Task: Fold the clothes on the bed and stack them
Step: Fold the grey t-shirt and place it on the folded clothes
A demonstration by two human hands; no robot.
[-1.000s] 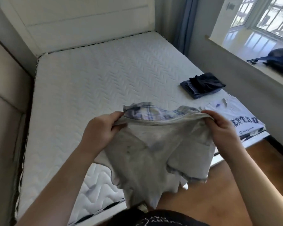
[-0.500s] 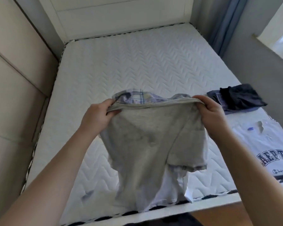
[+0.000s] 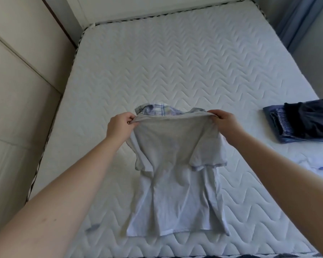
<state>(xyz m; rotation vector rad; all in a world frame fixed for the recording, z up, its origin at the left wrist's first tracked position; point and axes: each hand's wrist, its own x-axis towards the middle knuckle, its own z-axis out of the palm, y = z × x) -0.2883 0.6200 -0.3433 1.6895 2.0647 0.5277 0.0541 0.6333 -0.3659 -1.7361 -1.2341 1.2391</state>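
now | left hand (image 3: 120,125), right hand (image 3: 224,122) pinch grey shirt (image 3: 173,164) | on mattress (image 3: 175,62)

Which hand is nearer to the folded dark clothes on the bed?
Right. The right hand grips the grey shirt left of the dark clothes; the left hand grips its far shoulder.

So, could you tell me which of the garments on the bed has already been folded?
The dark blue garment at the right edge of the mattress lies folded. The grey T-shirt is spread out, both hands pinching its shoulders.
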